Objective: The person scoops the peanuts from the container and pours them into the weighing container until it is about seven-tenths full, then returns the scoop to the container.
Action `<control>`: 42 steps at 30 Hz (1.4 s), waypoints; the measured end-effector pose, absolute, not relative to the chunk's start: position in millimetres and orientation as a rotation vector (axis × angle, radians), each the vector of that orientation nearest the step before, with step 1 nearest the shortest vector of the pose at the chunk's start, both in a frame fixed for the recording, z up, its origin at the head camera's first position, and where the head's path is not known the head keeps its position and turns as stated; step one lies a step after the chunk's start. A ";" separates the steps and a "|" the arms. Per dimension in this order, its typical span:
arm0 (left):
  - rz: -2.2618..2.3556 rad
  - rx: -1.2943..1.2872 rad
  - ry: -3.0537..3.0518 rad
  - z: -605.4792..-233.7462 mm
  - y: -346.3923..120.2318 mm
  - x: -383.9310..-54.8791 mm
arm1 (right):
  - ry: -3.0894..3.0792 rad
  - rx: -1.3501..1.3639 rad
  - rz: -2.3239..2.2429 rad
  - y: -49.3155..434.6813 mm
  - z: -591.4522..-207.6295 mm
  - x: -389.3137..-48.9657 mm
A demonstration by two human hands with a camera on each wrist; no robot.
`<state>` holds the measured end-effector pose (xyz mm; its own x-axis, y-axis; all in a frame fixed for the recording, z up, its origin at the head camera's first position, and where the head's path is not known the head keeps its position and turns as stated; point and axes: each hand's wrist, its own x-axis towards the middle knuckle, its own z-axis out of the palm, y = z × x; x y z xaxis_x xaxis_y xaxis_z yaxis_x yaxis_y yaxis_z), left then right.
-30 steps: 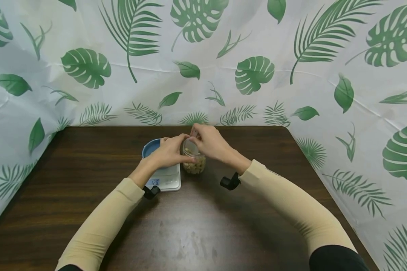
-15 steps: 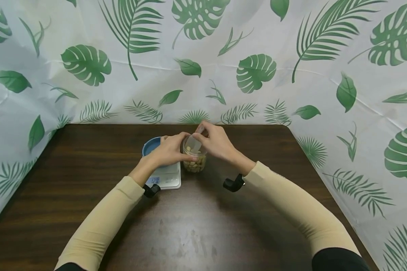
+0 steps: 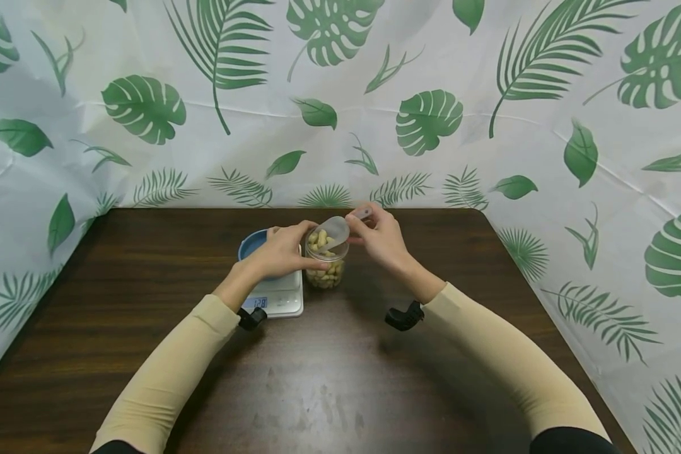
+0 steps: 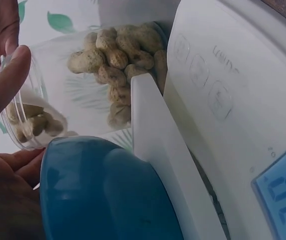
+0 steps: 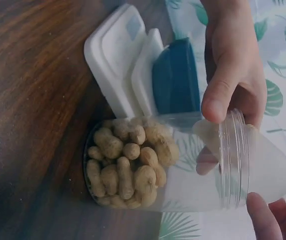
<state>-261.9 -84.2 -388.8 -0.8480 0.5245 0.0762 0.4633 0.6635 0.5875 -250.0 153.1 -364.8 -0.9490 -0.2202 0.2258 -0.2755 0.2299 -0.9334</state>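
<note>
A clear plastic jar of unshelled peanuts stands on the table. My left hand holds it around the threaded neck, thumb at the near side and fingers at the far side. By its handle, my right hand pinches a translucent white scoop at the jar's mouth. The scoop is tilted, its front end inside the neck, with several peanuts on it in the left wrist view. Left of the jar, a blue bowl sits on a white kitchen scale, partly hidden by my left hand.
The scale's lit display reads 128. Dark wood table surface extends in front of the jar and to both sides. Behind the table's far edge hangs a white backdrop printed with green leaves.
The right hand has drawn the scoop up and to the right, from down inside the jar to its mouth, now bearing peanuts. The left hand stays on the jar.
</note>
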 end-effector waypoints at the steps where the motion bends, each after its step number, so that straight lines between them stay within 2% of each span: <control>1: 0.933 0.823 2.776 -388.8 -84.4 -261.9 | -2.401 0.467 1.903 154.3 -365.7 -250.2; 9: 0.902 0.814 2.796 -387.8 -86.7 -258.2 | -2.217 0.304 2.212 164.5 -370.0 -249.7; 16: 0.874 0.783 2.820 -385.1 -96.3 -253.7 | -2.153 0.285 2.283 169.4 -372.0 -247.2; 33: 0.779 0.687 2.852 -384.0 -140.8 -245.6 | -1.981 0.018 2.569 186.0 -374.6 -249.2; 42: 0.816 0.727 2.873 -384.1 -141.7 -244.1 | -1.914 -0.020 2.629 189.2 -376.7 -249.1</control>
